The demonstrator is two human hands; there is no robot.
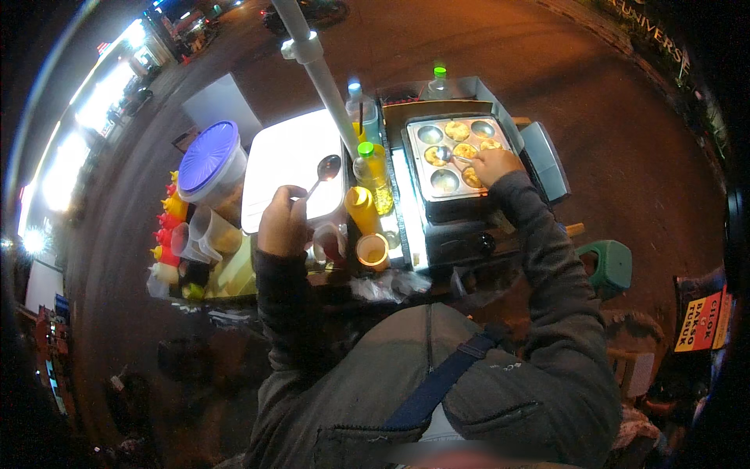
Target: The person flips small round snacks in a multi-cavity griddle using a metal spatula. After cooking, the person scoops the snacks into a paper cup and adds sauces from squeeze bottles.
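My left hand (283,223) grips the handle of a metal spoon (329,168), its bowl over a white plastic lid or board (287,146). My right hand (497,167) pinches the handle of a second spoon (444,153). That spoon's bowl is at a left-hand well of a metal pan with several round wells (417,132). Yellow, egg-like food (457,131) fills some wells; others, such as the lower left well (445,181), show no yellow food. Beneath the right hand, part of the pan's right side is hidden.
Between lid and pan stand a green-capped bottle (366,167), a yellow squeeze bottle (362,208) and an open cup (372,250). A grey pole (322,73) rises there. At left are a purple-lidded tub (208,155), plastic jugs (214,234) and several sauce bottles (167,237).
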